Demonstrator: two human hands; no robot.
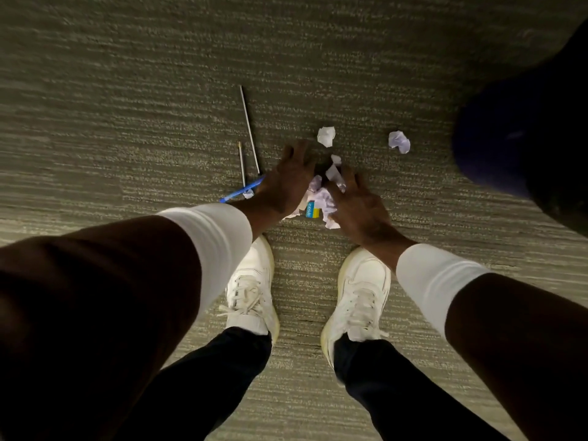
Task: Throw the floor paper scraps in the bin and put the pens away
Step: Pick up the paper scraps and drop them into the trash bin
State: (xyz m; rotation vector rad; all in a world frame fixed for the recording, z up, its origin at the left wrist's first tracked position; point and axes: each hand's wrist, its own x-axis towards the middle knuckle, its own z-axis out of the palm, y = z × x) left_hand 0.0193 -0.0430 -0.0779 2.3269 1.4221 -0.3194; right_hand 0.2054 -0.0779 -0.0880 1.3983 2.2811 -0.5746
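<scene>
Two bare hands reach down to the striped grey-green carpet [127,128], meeting over a heap of paper scraps [321,198] just ahead of a pair of white sneakers [359,291]. The left hand [288,183] lies at 9 o'clock of the heap, fingers spread and curved down against the papers, cupping them rather than clenched; the right hand [356,208] presses in from 3 o'clock, its fingers bent among the crumpled pieces, and whether any piece is truly pinched I cannot tell. In the heap, between the two hands, shows a small card with a blue and yellow print [311,210]. Two crumpled balls lie apart from the heap: one white ball [326,135] at 12 o'clock of the hands, near the left fingertips, and a pale lilac ball [399,141] at 2 o'clock, well apart. The pens lie at 10 o'clock of the heap: a long thin stick-like pen [250,130] running away from the person, a shorter slim pen [241,163] just beside it, and a blue pen [243,190] slanting across their near ends, its far tip hidden under the left wrist. A small paper bit [248,194] rests on the blue pen. White sleeve cuffs cover both forearms. At 2 o'clock of the view, a dark rounded blue-black object [509,144] fills the corner; what it is cannot be told.
</scene>
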